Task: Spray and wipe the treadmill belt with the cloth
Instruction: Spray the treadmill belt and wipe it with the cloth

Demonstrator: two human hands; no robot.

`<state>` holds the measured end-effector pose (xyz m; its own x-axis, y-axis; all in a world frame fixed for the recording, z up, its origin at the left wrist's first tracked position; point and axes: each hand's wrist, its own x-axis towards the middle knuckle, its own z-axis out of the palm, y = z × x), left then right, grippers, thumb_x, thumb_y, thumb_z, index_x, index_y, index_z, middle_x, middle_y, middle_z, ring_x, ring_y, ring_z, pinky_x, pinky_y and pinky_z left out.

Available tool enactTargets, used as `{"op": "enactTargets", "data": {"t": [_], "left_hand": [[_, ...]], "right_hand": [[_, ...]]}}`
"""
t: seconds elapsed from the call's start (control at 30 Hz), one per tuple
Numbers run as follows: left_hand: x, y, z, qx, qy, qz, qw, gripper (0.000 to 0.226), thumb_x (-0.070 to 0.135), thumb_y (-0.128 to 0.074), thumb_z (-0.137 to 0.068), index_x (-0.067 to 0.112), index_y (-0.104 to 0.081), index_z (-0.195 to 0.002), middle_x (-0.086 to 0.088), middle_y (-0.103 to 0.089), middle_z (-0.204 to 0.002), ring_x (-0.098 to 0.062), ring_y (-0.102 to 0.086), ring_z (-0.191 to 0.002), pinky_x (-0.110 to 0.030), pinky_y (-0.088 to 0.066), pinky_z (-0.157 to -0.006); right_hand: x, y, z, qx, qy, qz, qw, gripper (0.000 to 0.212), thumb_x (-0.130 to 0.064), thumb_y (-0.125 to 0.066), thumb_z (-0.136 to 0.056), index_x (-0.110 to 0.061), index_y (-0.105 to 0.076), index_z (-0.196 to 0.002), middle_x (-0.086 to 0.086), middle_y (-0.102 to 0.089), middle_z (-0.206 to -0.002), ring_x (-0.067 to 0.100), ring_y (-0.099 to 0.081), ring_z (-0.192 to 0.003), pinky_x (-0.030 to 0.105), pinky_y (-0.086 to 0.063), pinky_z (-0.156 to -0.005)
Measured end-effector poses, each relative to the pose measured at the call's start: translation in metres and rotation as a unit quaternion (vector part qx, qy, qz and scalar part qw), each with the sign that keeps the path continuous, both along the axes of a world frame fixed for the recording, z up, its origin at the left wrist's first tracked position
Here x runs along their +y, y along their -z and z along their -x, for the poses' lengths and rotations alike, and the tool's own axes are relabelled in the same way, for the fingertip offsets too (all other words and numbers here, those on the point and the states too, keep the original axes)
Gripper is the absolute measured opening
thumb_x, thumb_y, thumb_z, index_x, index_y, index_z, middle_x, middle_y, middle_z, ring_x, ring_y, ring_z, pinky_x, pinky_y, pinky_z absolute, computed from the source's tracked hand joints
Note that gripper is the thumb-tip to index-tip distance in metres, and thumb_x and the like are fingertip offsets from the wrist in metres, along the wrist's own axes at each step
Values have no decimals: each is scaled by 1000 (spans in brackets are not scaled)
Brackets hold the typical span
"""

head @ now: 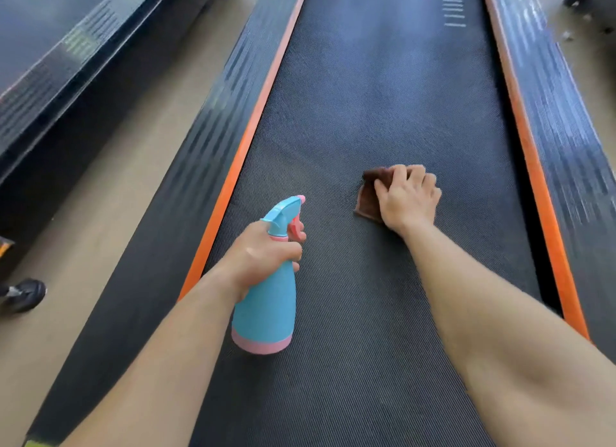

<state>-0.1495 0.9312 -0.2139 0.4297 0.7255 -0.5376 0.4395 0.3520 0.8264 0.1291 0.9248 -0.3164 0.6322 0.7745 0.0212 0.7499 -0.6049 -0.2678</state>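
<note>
Right hand (408,198) fingers curl over the brown cloth (370,193) on the treadmill belt (383,90); left hand (263,251) fingers grip the blue spray bottle (266,310) at lower centre.

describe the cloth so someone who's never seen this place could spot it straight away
Look at the long dark treadmill belt running between two orange strips. On it, right of the middle, the right hand grips a small folded cloth against the surface. It is the only brown thing there, lying flat, unlike the blue and pink spray bottle held in the left hand.

cloth (369,193) on belt (383,90), spray bottle (266,306) to its left
</note>
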Motion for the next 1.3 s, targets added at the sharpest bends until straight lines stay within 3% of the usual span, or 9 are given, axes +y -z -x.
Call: {"op": "enactTargets", "data": {"t": [0.13, 0.37, 0.6, 0.77, 0.83, 0.93, 1.03, 1.23, 1.3], "left_hand": [[16, 2, 2, -22, -14, -2, 1000, 44, -5, -62, -86, 24, -71, -118, -11, -73, -122, -25, -69, -78, -34, -61, -72], [42, 5, -2, -20, -25, 40, 999, 40, -7, -59, -88, 10, -68, -122, -16, -74, -116, -27, -68, -77, -32, -61, -70], [45, 6, -1, -10, -14, 43, 999, 29, -6, -61, -87, 5, -70, -112, -15, -72, -123, -25, -69, -77, -27, -60, -64], [52, 4, 7, -2, -34, 35, 999, 32, -4, -63, -86, 11, -73, -113, -7, -72, -92, -24, -71, -76, -29, -59, -68], [52, 2, 10, -8, -35, 28, 999, 37, 1, -67, -79, 20, -73, -110, -3, -72, -97, -24, -70, -75, -36, -61, -78], [51, -1, 12, -10, -12, 23, 1000, 51, 12, -64, -65, 22, -72, -113, -2, -71, -100, -22, -69, -76, -49, -59, -92], [51, -2, 12, -16, -26, 28, 999, 53, 10, -63, -63, 17, -70, -115, -2, -70, -97, -22, -67, -74, -52, -59, -92], [52, -4, 11, 14, -23, 14, 1000, 51, 13, -65, -61, 13, -72, -112, -12, -75, -103, -25, -72, -77, -54, -57, -95], [51, -3, 11, 30, -21, 2, 999, 50, 15, -65, -61, 9, -71, -110, -14, -74, -103, -27, -73, -78, -57, -56, -96]], "right_hand": [[34, 2, 4, -21, -14, 20, 999, 48, -57, -39, -100, -19, -47, -127, 15, -40, -137, 39, -38, -123, 52, -31, -103], [-23, 14, 58, -83, -275, -49, 957, 44, -60, -41, -90, -29, -60, -115, 4, -49, -120, 32, -47, -105, 48, -43, -89], [72, 10, 31, -66, -64, 6, 996, 44, -57, -45, -97, -23, -50, -124, 14, -44, -130, 38, -42, -118, 51, -36, -99], [-9, 18, 85, -106, -261, -73, 957, 41, -56, -46, -90, -25, -59, -115, 8, -52, -119, 35, -48, -103, 48, -43, -88], [-10, 15, 68, -96, -330, -63, 937, 43, -59, -45, -92, -28, -58, -119, 5, -51, -119, 33, -48, -104, 49, -46, -88], [27, 11, 37, -92, -230, -23, 968, 46, -62, -44, -93, -29, -55, -123, 7, -47, -125, 36, -45, -112, 51, -43, -95], [43, 13, 40, -73, -102, -9, 992, 44, -59, -48, -94, -25, -54, -122, 13, -46, -128, 39, -44, -115, 52, -39, -96], [-34, 17, 113, -95, -315, -82, 941, 41, -56, -48, -90, -28, -62, -115, 5, -54, -118, 33, -50, -104, 46, -44, -86], [-25, 16, 102, -87, -323, -68, 940, 42, -60, -43, -92, -30, -60, -117, 3, -52, -119, 31, -49, -104, 46, -44, -87]]}}
